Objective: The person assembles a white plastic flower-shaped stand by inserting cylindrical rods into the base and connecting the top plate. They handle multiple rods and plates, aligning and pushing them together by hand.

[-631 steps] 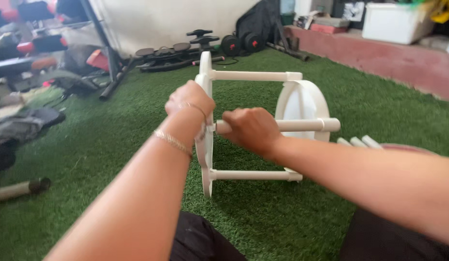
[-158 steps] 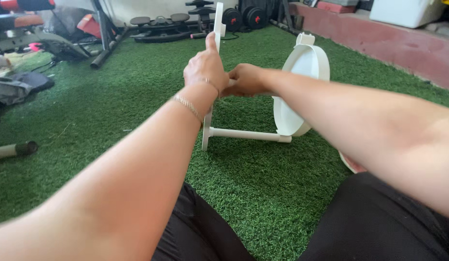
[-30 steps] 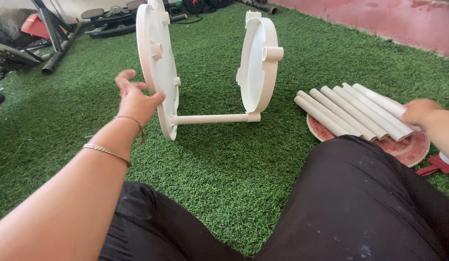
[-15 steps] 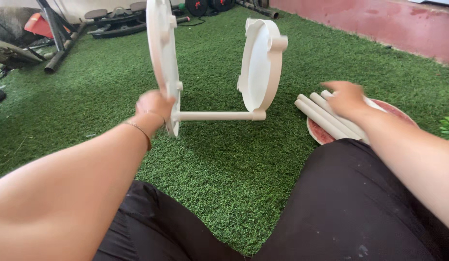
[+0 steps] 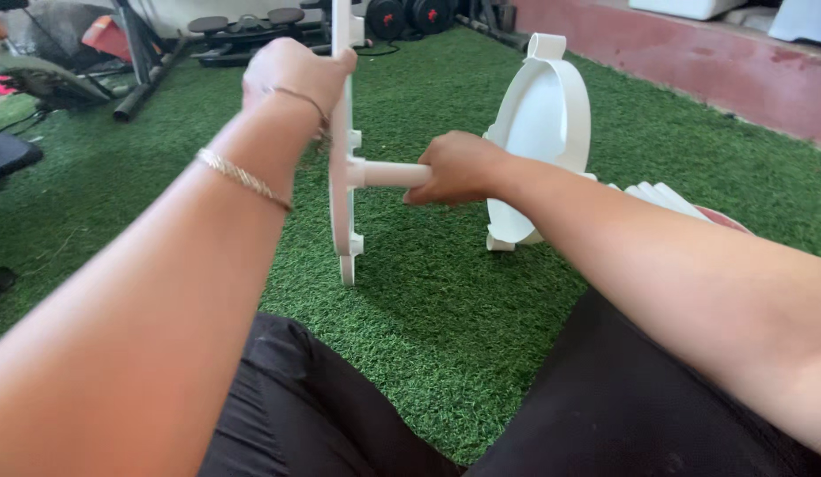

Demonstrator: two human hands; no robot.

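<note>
A white round disc (image 5: 344,203) stands on edge on the green turf, seen almost edge-on. My left hand (image 5: 291,75) grips its upper rim. My right hand (image 5: 459,168) is closed around a short white tube (image 5: 388,173) that sits in a socket at the middle of this disc. A second white disc (image 5: 543,132) stands upright behind my right hand, its face towards me. More white tubes (image 5: 662,196) lie on a red plate (image 5: 724,219) at the right, partly hidden by my right forearm.
Green artificial turf (image 5: 428,300) covers the floor. Weights and a bench frame (image 5: 251,26) stand at the back. A red raised ledge (image 5: 693,62) runs along the far right. Clothing lies at the far left (image 5: 8,155). My legs in black trousers fill the foreground.
My right hand left the tubes on the plate and now holds one tube against the near disc's middle socket. My left hand moved from the disc's lower edge up to its upper rim.
</note>
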